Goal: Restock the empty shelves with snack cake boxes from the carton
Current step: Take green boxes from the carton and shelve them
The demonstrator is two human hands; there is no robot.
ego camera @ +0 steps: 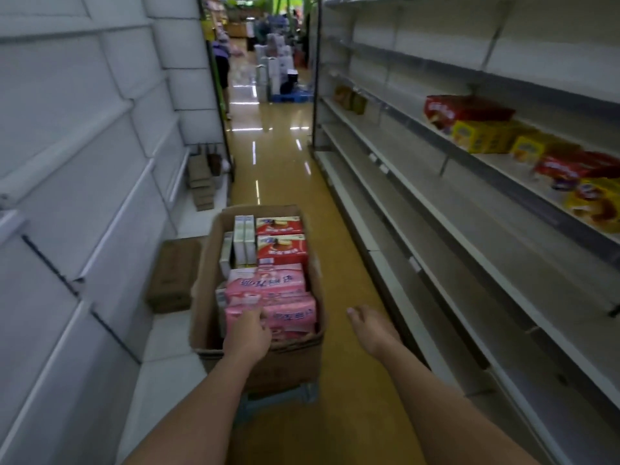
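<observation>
An open brown carton [208, 276] stands in the aisle ahead of me, packed with pink snack cake boxes [268, 283], red boxes [281, 250] and pale boxes [244, 239]. My left hand [246, 333] reaches into the carton's near end and grips the nearest pink box [292, 317]. My right hand [370, 328] hangs open over the floor just right of the carton, holding nothing. On the right, a shelf unit [436, 203] carries red boxes [466, 112] and yellow boxes [483, 135] on one level; its lower levels are bare.
White shelving [84, 196] lines the left side, with a closed brown box [172, 276] and stacked cardboard [201, 186] at its base. The glossy yellow floor [275, 169] runs ahead to stacked goods [278, 72] and a person [221, 68] at the aisle's far end.
</observation>
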